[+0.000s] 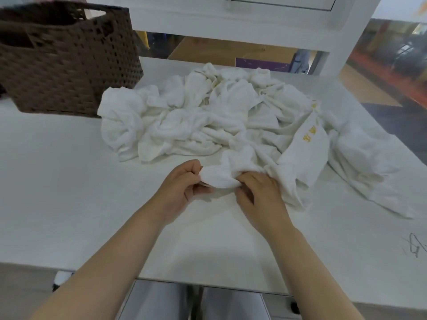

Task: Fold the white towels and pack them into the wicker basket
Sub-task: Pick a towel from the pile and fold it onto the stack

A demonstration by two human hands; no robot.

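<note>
A heap of crumpled white towels (208, 116) lies on the white table (69, 192), spreading toward the right edge. One towel bears yellow embroidered lettering (310, 131). At the heap's near edge, a bunched towel end (219, 175) is held between both hands. My left hand (180, 188) pinches its left tip with curled fingers. My right hand (258, 195) grips the same bunch from the right, its fingers tucked under the cloth. The brown wicker basket (64, 61) stands at the table's far left, its inside hidden from this angle.
A white window frame (231, 21) rises behind the table. The table's near edge (208, 285) runs just above my lap. Scribbled pen marks (416, 247) show on the table at the right. Bare tabletop lies in front of the basket.
</note>
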